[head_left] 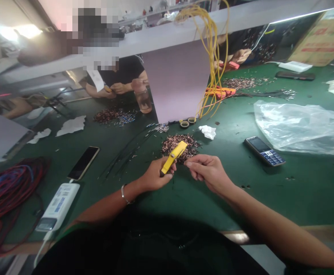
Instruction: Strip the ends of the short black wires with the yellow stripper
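Observation:
My left hand (158, 173) is wrapped round a yellow wire stripper (173, 157), its head pointing up and to the right over a pile of short copper-coloured and black pieces (169, 143). Just right of the tool, my right hand (208, 172) is closed in a pinch at the pile's near edge. Whatever lies between its fingertips is too small to make out. Thin black wires (123, 156) lie on the table left of the pile. Small silvery pieces (162, 128) sit behind it.
A phone (83, 163) and white power strip (58, 206) lie left, near coiled red wires (12, 194). Right are a keypad phone (264, 151) and plastic bag (301, 126). Yellow wires (212, 57) hang beside a pale divider (178, 80). Co-workers' hands work across the table.

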Motion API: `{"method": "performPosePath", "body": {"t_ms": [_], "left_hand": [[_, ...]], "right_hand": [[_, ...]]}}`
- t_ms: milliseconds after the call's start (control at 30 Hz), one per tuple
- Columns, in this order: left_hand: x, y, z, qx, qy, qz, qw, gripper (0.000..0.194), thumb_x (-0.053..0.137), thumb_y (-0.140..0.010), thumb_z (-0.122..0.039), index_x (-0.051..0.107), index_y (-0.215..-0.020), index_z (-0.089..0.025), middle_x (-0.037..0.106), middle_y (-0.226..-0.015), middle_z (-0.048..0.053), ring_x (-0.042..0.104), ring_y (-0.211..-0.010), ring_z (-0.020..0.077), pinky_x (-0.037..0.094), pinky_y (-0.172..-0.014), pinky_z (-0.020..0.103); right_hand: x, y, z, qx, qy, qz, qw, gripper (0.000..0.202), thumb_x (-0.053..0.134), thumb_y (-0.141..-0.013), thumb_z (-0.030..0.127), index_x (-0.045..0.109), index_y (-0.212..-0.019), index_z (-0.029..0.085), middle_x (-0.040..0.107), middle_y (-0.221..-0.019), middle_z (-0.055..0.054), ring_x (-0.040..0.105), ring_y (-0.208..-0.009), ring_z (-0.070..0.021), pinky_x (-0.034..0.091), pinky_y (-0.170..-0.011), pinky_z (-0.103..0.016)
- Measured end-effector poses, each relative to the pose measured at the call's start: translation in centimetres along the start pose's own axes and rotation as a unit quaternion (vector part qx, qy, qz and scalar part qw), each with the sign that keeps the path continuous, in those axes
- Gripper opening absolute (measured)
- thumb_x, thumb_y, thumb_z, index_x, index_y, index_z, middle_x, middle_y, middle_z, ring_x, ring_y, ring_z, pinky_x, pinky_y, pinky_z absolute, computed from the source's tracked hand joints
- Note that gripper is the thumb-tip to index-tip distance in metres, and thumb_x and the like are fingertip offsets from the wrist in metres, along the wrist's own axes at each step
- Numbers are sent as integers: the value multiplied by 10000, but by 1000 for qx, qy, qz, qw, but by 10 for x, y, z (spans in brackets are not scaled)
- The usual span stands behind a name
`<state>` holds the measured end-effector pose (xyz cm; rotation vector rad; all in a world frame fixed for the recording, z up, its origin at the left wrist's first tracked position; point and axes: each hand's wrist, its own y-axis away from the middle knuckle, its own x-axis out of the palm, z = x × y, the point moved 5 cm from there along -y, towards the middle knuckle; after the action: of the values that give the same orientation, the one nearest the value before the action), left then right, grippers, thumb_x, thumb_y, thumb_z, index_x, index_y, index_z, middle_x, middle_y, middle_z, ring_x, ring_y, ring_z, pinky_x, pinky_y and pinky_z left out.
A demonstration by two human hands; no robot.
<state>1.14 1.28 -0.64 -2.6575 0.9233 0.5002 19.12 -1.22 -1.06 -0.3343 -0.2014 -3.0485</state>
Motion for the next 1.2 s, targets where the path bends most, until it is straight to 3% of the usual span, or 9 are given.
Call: {"method": "performPosePath", "body": {"t_ms": [100, 167, 367, 1200], "left_hand": [[-1, 5, -5, 101, -192, -61, 974, 402, 580, -757, -196, 560, -1157, -161, 661, -1043, 123, 647, -941, 266, 530, -858, 432], [1, 8, -8, 157, -266, -82, 948, 528, 565, -721, -174, 502, -1245, -160, 647, -1107, 142, 637, -1004, 293, 533, -880, 459], [4, 11, -15, 212, -331, -105, 914, 629, 553, -699, -147, 423, -1314, -168, 642, -1119, 136, 638, -996, 278, 548, -876, 452], [5, 12, -9, 187, -337, -119, 915, 497, 538, -692, -161, 463, -1183, -174, 655, -973, 104, 654, -852, 246, 558, -731, 389]], "right_hand": [[7, 0, -4, 29, -50, 40, 997, 194, 820, -662, 329, 732, -684, 157, 585, -449, 27, 427, -361, -53, 298, -347, -189], [10, 0, -8, 46, -65, 71, 994, 226, 843, -639, 341, 729, -664, 148, 595, -440, 22, 425, -346, -48, 295, -334, -179], [9, -4, -16, 49, -85, 101, 990, 208, 835, -641, 313, 711, -592, 153, 621, -442, 6, 439, -335, -48, 279, -316, -168], [10, -3, -12, 71, -80, 117, 987, 231, 853, -628, 342, 743, -623, 140, 596, -406, 4, 396, -311, -35, 228, -318, -168]]}}
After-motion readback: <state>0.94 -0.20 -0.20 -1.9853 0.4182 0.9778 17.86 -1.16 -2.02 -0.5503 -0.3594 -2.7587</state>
